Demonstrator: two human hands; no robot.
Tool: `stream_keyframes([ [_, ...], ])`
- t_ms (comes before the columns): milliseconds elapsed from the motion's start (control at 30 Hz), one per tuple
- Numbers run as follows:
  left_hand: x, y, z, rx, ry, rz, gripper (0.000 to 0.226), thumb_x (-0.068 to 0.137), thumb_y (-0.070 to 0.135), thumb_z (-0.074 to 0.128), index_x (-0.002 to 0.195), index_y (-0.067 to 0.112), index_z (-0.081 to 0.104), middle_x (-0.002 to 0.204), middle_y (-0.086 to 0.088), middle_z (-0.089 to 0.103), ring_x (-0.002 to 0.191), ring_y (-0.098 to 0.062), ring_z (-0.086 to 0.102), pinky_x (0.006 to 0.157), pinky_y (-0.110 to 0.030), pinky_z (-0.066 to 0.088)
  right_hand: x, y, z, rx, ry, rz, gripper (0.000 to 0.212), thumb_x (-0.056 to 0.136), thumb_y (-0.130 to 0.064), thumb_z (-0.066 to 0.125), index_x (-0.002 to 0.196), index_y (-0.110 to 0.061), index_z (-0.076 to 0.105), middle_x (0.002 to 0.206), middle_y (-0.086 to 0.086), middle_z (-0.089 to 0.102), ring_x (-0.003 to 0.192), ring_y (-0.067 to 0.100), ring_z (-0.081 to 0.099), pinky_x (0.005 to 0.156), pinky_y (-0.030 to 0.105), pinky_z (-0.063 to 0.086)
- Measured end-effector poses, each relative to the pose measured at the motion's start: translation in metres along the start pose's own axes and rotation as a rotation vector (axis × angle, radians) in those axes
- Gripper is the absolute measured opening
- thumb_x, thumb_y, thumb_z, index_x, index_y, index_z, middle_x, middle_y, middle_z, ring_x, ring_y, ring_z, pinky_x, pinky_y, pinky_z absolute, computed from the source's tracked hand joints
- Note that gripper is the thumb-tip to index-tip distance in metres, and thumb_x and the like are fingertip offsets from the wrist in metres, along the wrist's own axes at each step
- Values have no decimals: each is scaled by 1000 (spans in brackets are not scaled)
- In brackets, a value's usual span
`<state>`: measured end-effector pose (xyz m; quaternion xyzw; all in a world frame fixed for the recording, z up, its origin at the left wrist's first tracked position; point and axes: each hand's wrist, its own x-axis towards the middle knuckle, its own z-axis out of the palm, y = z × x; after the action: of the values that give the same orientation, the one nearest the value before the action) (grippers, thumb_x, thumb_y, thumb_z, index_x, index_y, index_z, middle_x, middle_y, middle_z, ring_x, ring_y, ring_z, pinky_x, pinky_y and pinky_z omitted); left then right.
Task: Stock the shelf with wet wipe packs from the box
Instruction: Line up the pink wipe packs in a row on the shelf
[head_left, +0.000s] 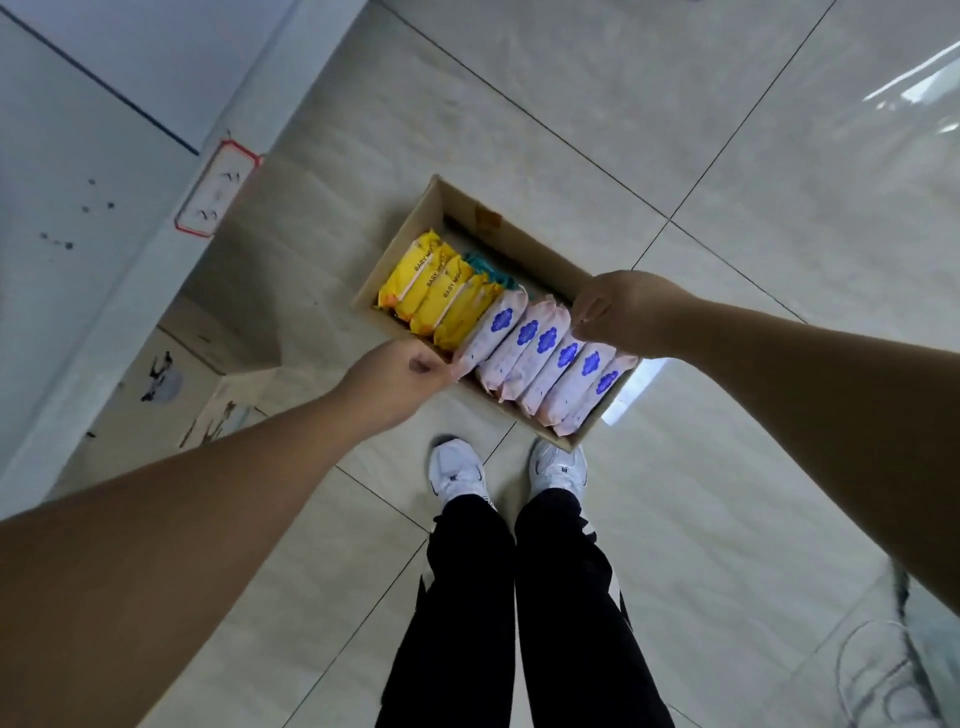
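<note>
A person's legs in black trousers (519, 597) and two white trainers (457, 467) are standing on the glossy grey tiled floor (675, 130), toes just short of an open brown cardboard box (402, 241) that is sitting on the tiles. The box is holding one row of packs standing on edge. Six pale pink wet wipe packs with blue flower marks (545, 358) are filling the nearer end, and about four yellow wet wipe packs (441, 291) are leaning against them farther along. A teal pack (485, 267) is showing behind the yellow ones, and the far end of the box is showing bare cardboard. The left hand (400, 374) is reaching to the box's left rim, thumb and curled fingers pinching the end of the pink pack next to the yellow ones. The right hand (618, 312) is hanging over the opposite rim with fingers curled down onto the pink packs' far ends; whether it is gripping one cannot be told. Beyond, at the left, a printed carton (171, 379) is sitting against a white panelled unit (78, 156) bearing a red-bordered label (215, 189).
</note>
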<state>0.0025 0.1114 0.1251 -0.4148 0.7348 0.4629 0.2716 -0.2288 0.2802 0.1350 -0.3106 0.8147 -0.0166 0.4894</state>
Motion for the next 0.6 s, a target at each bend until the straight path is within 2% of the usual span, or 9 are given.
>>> stream_keyframes([
  [133,33,-25,21,31,28,-38,33,80,57,74,90,26,66,88,15,66,86,-5,64,66,-23,43,41,9,25,-90,-18,-48,35,91,-33,68,126,-30,63,129,-6,62,112,20,59,87,29,44],
  [267,65,-41,39,138,62,-14,55,72,64,76,109,27,63,108,9,67,105,-15,63,87,-36,52,75,12,43,-159,19,-59,42,92,-31,66,133,-31,58,126,-1,63,109,24,60,84,32,48],
  [333,76,-44,48,231,108,14,65,69,67,76,118,27,61,114,8,67,113,-21,58,94,-41,48,87,11,49,-164,14,-53,44,93,-29,66,135,-35,54,120,-1,64,101,23,59,77,32,48],
  [400,84,-44,58,287,144,26,65,70,67,76,120,28,59,114,9,65,116,-25,52,92,-39,41,97,10,54,-240,-37,-47,47,95,-31,63,139,-40,48,115,-2,63,98,22,61,75,33,50],
  [467,90,-44,70,332,179,47,63,70,66,74,117,29,56,113,10,65,116,-25,50,91,-41,35,106,9,55,-346,-90,-48,49,98,-35,58,143,-41,42,116,2,64,99,25,63,82,37,56],
  [533,95,-47,82,386,219,73,61,70,66,72,115,28,55,111,8,65,115,-25,51,90,-42,32,115,6,56,-430,-115,-69,47,100,-33,54,144,-35,41,116,6,64,100,29,63,86,41,56],
  [600,96,-50,91,444,256,87,57,74,64,70,113,26,54,109,5,65,112,-26,53,88,-42,31,121,4,59,-470,-84,-112,38,100,-27,53,138,-27,49,115,9,65,100,33,63,85,43,54],
])
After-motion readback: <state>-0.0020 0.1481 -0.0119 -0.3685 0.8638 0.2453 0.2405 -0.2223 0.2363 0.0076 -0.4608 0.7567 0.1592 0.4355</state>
